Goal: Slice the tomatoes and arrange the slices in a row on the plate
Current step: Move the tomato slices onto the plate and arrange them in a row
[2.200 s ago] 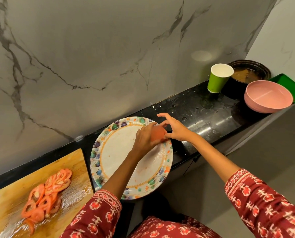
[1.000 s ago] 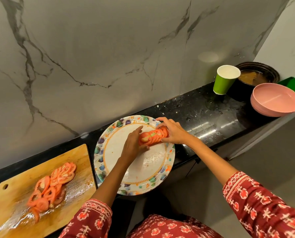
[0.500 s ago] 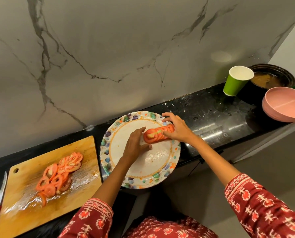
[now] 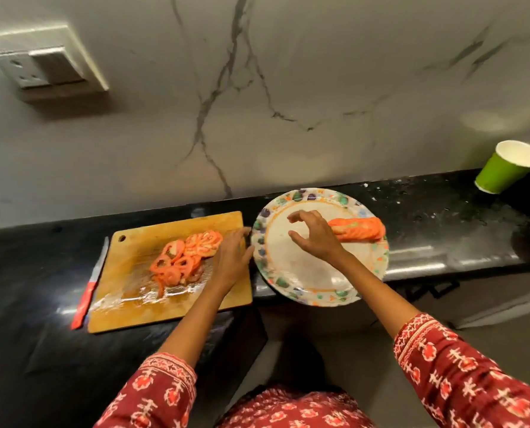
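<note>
A patterned plate (image 4: 283, 282) sits on the black counter, and a short row of overlapping tomato slices (image 4: 361, 229) lies across its far right side. My right hand (image 4: 314, 236) hovers over the plate's middle with fingers loosely spread, just left of the row and holding nothing. My left hand (image 4: 231, 257) is over the right edge of the wooden cutting board (image 4: 134, 307), fingers straight, empty, next to a pile of tomato slices (image 4: 183, 257) on the board.
A red-handled knife (image 4: 89, 288) lies on the counter left of the board. A green paper cup (image 4: 507, 166) stands at the far right by the wall. A wall socket (image 4: 38, 67) is at the upper left. The plate overhangs the counter's front edge.
Both hands have let go of the row of slices on the plate. My left hand has moved left to the cutting board, my right hand has drawn back over the plate's middle. View has shifted left.
</note>
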Tool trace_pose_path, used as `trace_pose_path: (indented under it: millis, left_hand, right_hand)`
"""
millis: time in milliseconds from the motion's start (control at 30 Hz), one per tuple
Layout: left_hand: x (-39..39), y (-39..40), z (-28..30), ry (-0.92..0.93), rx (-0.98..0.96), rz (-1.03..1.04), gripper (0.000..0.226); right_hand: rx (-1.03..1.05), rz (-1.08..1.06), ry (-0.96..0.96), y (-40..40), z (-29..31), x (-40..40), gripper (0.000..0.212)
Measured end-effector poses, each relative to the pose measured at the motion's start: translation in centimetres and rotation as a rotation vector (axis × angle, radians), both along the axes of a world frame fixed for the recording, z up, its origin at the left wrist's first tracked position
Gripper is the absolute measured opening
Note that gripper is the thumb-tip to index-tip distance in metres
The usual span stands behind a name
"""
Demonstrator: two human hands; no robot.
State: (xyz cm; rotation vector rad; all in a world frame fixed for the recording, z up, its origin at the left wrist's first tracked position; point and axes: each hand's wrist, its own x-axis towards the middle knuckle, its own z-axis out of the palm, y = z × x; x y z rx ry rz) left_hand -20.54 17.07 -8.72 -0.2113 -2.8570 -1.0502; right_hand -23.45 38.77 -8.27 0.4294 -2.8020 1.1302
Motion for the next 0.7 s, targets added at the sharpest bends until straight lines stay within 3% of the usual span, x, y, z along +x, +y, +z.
trace_pose_path:
  millis: [300, 500, 600, 700]
  left_hand:
    - [4.5, -15.4, 1.0, 0.073, 0.035, 0.347, 0.033]
    - [6.3, -21.7, 0.5, 0.024, 0.05, 0.407, 0.031]
    - [5.9, -23.1, 0.6, 0.009, 0.057, 0.423, 0.031]
    - [5.7, -23.5, 0.5, 0.022, 0.066, 0.428, 0.03]
  right_hand:
    - [0.093, 0.198, -0.073, -14.9, 1.3, 0.8, 0.033]
    - [0.168, 0.271, -0.125, -20.8, 1.2, 0.6, 0.034]
    - [0.221, 0.3, -0.074, -22.7, 1.8, 0.3, 0.033]
    - [0.421, 0.367, 0.058, -23.7, 1.5, 0.8, 0.034]
